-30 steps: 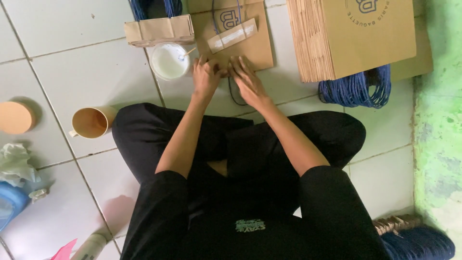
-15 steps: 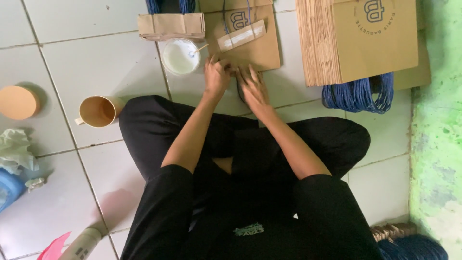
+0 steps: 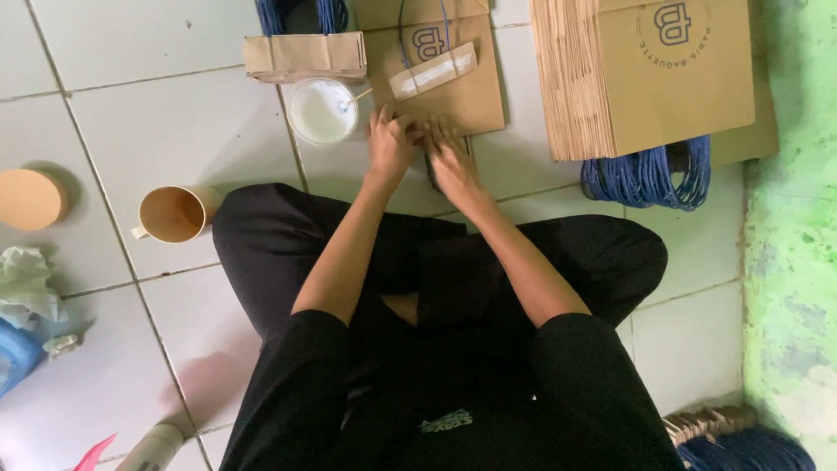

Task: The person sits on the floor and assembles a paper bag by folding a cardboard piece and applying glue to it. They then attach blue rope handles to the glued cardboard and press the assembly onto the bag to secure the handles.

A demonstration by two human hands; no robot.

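Several containers sit on the floor, starting at the far left with a round tan lid (image 3: 29, 199) lying flat, then a tan mug (image 3: 174, 214) holding brown liquid, its handle toward the left. Farther off, a white tub (image 3: 321, 111) holds white paste with a thin stick leaning in it. Just beyond the tub lies a small folded brown paper piece (image 3: 305, 56).

Right of the tub, a flat brown paper bag (image 3: 440, 83) with a blue cord handle lies in front of the seated person's crossed legs. Its near edge is under both hands: the left hand (image 3: 389, 144) and the right hand (image 3: 450, 160) press down side by side, fingers curled onto the paper, almost touching each other.

Further right stands a thick stack of brown paper bags (image 3: 645, 74), with a bundle of blue cords (image 3: 647, 177) just at its near side. Crumpled white tissue (image 3: 26, 283) lies at the left edge.

White tiles (image 3: 174, 131) cover the floor; a green-stained wall (image 3: 793, 227) runs along the right.
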